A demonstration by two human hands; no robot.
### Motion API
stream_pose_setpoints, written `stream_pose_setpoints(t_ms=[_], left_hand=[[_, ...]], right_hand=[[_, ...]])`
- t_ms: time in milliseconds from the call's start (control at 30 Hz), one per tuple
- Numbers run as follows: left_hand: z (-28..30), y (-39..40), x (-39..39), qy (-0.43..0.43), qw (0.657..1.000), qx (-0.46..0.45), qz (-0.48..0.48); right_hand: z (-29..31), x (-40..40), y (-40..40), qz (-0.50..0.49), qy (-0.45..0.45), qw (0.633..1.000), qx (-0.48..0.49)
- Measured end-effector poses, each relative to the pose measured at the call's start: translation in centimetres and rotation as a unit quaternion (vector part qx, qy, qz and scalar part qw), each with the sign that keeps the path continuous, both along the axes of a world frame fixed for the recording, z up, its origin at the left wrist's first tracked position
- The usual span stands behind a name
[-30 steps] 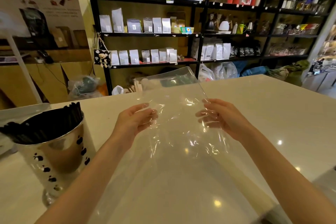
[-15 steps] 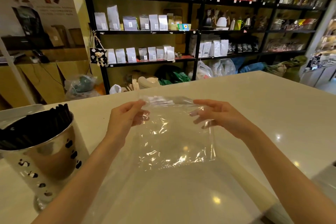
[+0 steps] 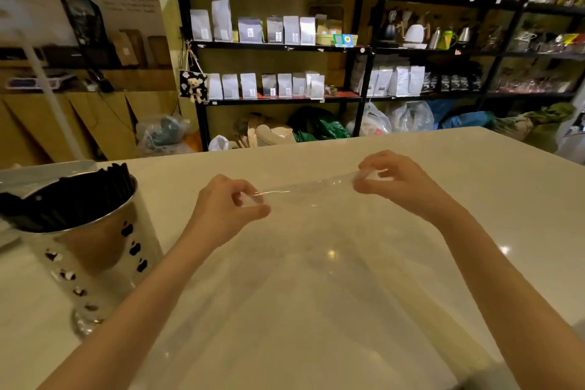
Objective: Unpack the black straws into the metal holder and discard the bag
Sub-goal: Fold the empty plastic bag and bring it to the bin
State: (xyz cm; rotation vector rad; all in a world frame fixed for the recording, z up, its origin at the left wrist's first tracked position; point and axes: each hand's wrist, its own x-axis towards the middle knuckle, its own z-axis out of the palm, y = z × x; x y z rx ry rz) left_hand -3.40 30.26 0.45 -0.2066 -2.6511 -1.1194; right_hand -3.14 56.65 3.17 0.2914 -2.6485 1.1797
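Pale glossy table [image 3: 474, 199] filled the lower view, with black shelves [image 3: 364, 47] of white pouches behind it. Metal holder [image 3: 95, 250] stood on the table at the left, upright, with dark paw-print cutouts down its side. Black straws [image 3: 69, 196] packed the holder, tips sticking up above the rim. Both bare forearms reached in from the bottom edge. Clear bag [image 3: 310, 187] was held over the table centre, stretched into a thin band between the two hands, well apart from the holder. Left hand [image 3: 228, 209] was closed in a pinch grip on the bag's left end, fingers curled. Right hand [image 3: 392, 180] was closed in a pinch grip on the right end, slightly farther from the camera. Bag looked empty; whether it touched the table couldn't be told.
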Motion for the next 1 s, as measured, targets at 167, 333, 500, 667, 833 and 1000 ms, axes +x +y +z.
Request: stream_pose_setpoints(t_ms=[167,333,500,667,833,1000], left_hand=[[1.5,-2.0,3.4,-0.227,0.954,0.058,-0.186],[1.9,-3.4,8.3,-0.291,0.908,0.140,-0.269],[0.9,-6.0,13.5,-0.313,0.878,0.215,-0.290],[-2.1,-8.5,20.5,-0.267,0.878,0.370,-0.147],[-6.8,-10.9,29.1,-0.183,0.855,0.485,0.022],[-10.9,-13.2,37.4,-0.136,0.887,0.429,0.107]], right_hand=[[2.9,0.6,-1.8,0.164,-0.096,0.976,-0.102],[4.1,2.5,-5.6,0.231,-0.200,0.951,-0.055],[2.7,6.6,-9.6,0.255,-0.294,0.897,-0.207],[-3.0,11.9,-13.1,0.257,-0.388,0.680,-0.567],[-8.6,20.6,-16.8,0.242,-0.426,0.594,-0.638],[-12.2,28.4,-20.0,0.278,-0.464,0.774,-0.328]])
